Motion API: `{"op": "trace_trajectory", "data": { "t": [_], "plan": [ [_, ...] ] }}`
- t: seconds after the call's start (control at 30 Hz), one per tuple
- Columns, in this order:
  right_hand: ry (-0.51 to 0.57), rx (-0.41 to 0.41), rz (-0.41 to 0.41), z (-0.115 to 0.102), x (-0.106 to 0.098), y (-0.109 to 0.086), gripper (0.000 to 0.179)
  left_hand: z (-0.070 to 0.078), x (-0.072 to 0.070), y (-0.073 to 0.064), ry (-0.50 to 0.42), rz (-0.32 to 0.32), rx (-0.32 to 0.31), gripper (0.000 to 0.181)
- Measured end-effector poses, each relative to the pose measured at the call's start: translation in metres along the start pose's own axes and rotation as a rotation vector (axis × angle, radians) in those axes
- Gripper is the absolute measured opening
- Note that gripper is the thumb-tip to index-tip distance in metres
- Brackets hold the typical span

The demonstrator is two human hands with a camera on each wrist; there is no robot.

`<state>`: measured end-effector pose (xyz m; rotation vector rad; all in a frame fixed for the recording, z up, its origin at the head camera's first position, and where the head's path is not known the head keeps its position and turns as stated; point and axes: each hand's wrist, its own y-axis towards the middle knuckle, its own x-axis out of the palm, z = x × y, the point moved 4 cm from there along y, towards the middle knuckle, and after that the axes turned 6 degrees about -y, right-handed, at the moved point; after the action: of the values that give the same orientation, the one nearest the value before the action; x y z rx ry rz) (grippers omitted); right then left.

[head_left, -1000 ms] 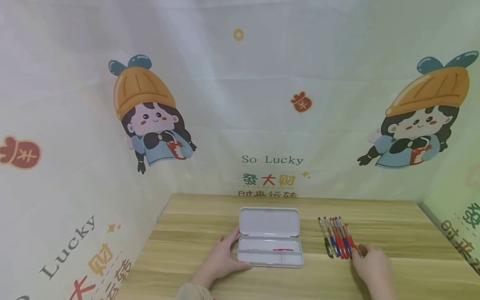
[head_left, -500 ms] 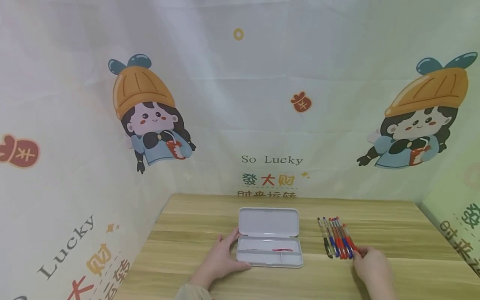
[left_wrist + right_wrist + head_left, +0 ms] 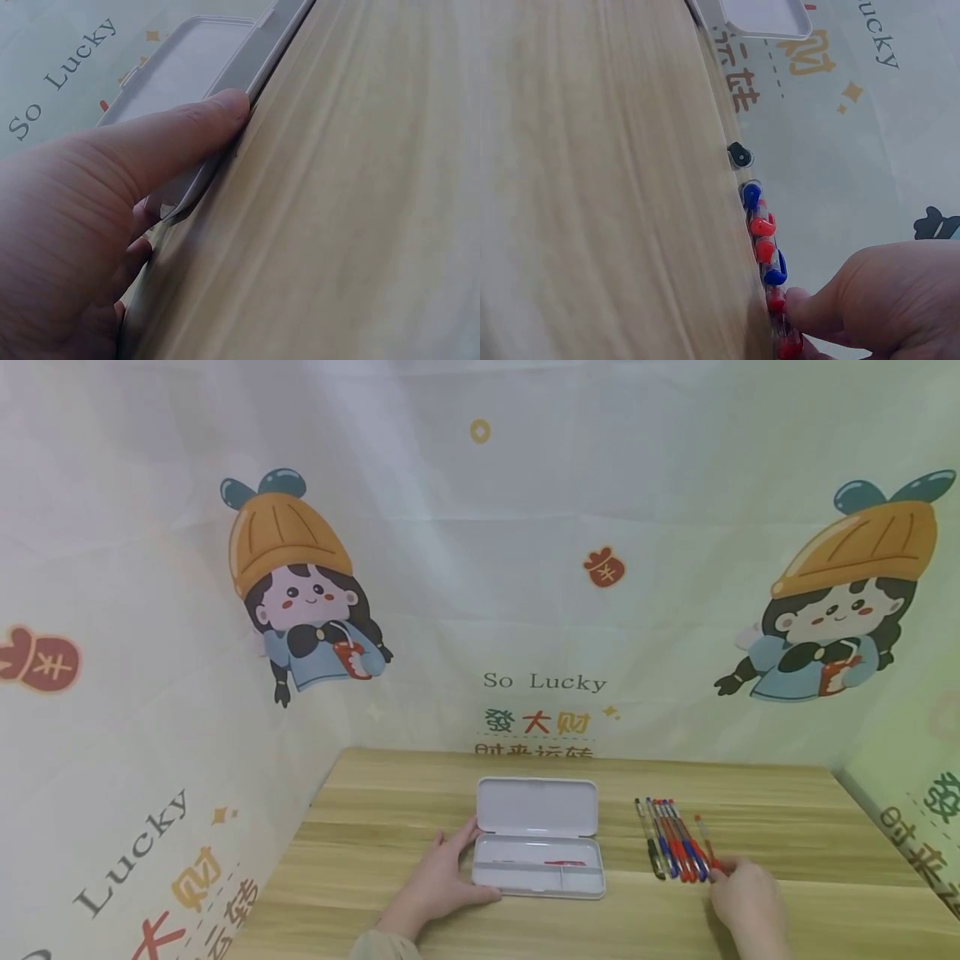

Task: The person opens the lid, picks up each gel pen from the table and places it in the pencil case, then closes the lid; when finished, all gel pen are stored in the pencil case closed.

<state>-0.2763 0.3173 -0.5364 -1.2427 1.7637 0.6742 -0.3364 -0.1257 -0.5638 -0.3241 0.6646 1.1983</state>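
Note:
A pale grey pencil case (image 3: 537,807) lies with its lid folded back. My left hand (image 3: 441,881) holds its left end; in the left wrist view the thumb (image 3: 187,135) lies along the front edge, with the other fingers round the end. Inside the case is a red pen (image 3: 564,862). Right of it, a row of gel pens (image 3: 678,852) in black, blue and red lies side by side. My right hand (image 3: 750,897) pinches the near end of the rightmost red pen (image 3: 702,831), angled slightly away from the row. Its red cap (image 3: 790,346) is beside my fingers in the right wrist view.
The case stands on a wood-grain table (image 3: 405,802). Around the table hangs a pale printed cloth (image 3: 480,610) with cartoon figures and lettering. A divider (image 3: 517,865) splits the case's tray into compartments.
The far end of the rightmost red pen has swung right, opening a gap from the row. The other pens have shifted slightly left. My left hand has stayed on the pencil case.

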Motion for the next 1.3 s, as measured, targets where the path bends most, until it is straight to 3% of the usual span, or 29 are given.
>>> {"op": "trace_trajectory", "data": {
  "t": [0.27,0.47,0.7,0.83,1.1,1.3],
  "plan": [
    [0.040,0.021,0.039,0.003,-0.001,-0.001,0.037,-0.001,0.000,-0.001,0.007,0.005,-0.010,0.128],
    [0.055,-0.022,0.150,-0.004,-0.006,-0.003,0.038,-0.001,0.001,-0.001,0.011,0.006,-0.020,0.128],
    [0.072,-0.192,0.329,-0.038,-0.008,-0.011,0.028,0.000,0.001,0.000,-0.002,0.004,-0.028,0.128],
    [0.099,-0.312,0.370,-0.062,-0.004,-0.016,0.021,0.000,0.001,-0.001,-0.001,0.004,-0.027,0.129],
    [0.093,-0.525,0.381,-0.105,0.019,-0.024,0.016,0.001,0.001,-0.003,0.008,0.004,-0.041,0.128],
    [0.044,-0.604,0.287,-0.137,0.041,-0.027,0.017,0.001,0.000,-0.003,-0.013,0.011,-0.025,0.127]
  ]
}}
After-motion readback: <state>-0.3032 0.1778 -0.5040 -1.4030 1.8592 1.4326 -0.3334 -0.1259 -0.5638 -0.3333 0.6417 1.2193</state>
